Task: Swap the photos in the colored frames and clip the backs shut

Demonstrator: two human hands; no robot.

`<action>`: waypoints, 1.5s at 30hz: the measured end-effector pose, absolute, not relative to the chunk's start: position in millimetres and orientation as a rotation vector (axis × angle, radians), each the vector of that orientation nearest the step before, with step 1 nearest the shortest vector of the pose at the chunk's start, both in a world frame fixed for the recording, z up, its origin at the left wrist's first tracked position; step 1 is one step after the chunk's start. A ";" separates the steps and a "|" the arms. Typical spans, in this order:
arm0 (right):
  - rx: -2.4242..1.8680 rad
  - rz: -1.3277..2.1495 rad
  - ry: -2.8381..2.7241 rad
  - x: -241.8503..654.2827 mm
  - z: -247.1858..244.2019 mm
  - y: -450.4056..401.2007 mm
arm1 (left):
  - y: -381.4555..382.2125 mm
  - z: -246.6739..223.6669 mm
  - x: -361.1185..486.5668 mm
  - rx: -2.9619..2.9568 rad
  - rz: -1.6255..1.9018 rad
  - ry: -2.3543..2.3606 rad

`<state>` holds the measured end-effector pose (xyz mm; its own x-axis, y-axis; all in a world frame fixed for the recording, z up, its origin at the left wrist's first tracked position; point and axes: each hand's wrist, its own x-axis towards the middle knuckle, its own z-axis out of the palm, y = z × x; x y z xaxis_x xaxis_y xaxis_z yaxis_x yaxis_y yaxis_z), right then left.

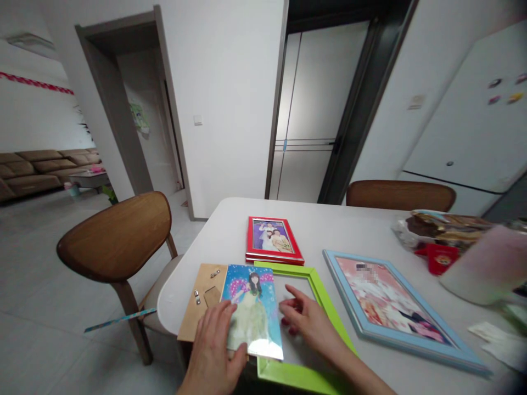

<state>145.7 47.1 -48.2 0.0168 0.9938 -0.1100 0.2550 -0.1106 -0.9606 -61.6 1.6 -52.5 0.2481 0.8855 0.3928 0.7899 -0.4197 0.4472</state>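
A photo of a person in a pale gown on a blue background lies partly over a brown backing board with metal clips and partly over a green picture frame. My left hand rests on the photo's left and lower edge, fingers stretched out and thumb apart. Over the frame's opening, beside the photo's right edge, my right hand is held with its index finger extended and the others bent. Nothing shows between its fingers. Whether it touches the photo I cannot tell.
Behind lies a red framed photo; to the right, a larger blue framed one. A bag of packets, a red packet, a pinkish-white container and tissue occupy the right side. Wooden chairs flank the white table.
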 end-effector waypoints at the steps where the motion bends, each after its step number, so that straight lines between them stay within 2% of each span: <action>1: -1.423 1.296 -1.258 135.6 -46.2 47.6 | 0.4 -51.6 -55.4 2.378 0.873 1.504; 5: -1.153 1.553 -1.059 111.4 -20.9 46.2 | 1.9 -48.6 -35.7 2.404 0.835 1.291; 10: -0.997 1.464 -1.011 112.3 8.5 37.7 | 10.8 -26.7 -21.6 2.008 1.342 1.154; 14: -1.164 1.474 -0.882 123.2 -7.7 32.3 | 7.7 -9.2 2.3 1.248 1.499 1.039; 18: -1.114 1.433 -0.832 146.6 -24.2 30.9 | 6.7 -18.8 20.6 0.987 1.469 0.901; 21: -1.247 1.370 -0.845 171.5 -21.0 33.1 | 11.4 -32.7 17.3 1.079 1.436 0.979; 26: -1.452 1.321 -1.000 198.0 -18.3 40.8 | 9.6 -44.7 3.5 1.588 1.094 1.253; 33: -1.550 1.105 -1.260 193.7 -35.3 53.1 | 2.5 -56.9 0.5 2.105 0.859 1.202; 36: -1.669 0.836 -1.530 192.3 -34.4 55.7 | 3.9 -57.3 2.0 2.226 0.789 1.173; 41: -2.024 0.194 -1.901 195.6 -34.2 57.2 | 2.8 -51.1 -3.5 2.296 0.735 1.148; 43: -2.072 0.095 -1.931 193.7 -33.7 56.3 | 1.4 -47.8 -18.1 2.313 0.715 1.161; 45: -1.970 0.139 -1.967 184.9 -30.6 52.8 | 1.1 -45.3 -41.7 2.315 0.670 1.269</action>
